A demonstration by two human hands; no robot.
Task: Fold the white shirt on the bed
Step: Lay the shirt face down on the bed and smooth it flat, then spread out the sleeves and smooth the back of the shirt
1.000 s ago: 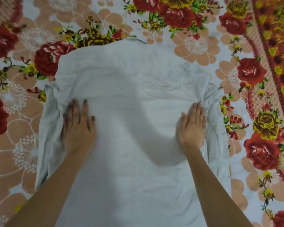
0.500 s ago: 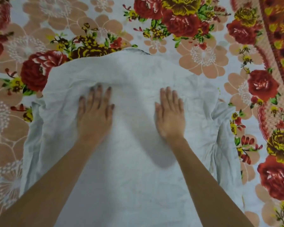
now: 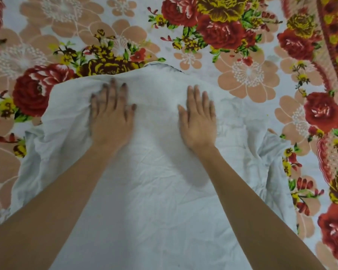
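Note:
The white shirt (image 3: pixel 160 191) lies spread on the bed, its collar end pointing away from me and both sides tucked in, leaving bunched folds along the left and right edges. My left hand (image 3: pixel 111 115) rests palm down on the upper left of the shirt, fingers spread and slightly blurred. My right hand (image 3: pixel 198 117) lies flat on the upper right of the cloth, fingers apart. Neither hand grips the fabric. The shirt's near end runs out of view at the bottom.
The bedsheet (image 3: pixel 248 78) under the shirt has a loud pattern of red, yellow and peach flowers. A darker patterned border (image 3: pixel 334 45) runs along the right side.
Both hands slid from the shirt's outer edges inward and up toward the collar end, staying flat on the cloth. The view shifted so the shirt sits lower in frame.

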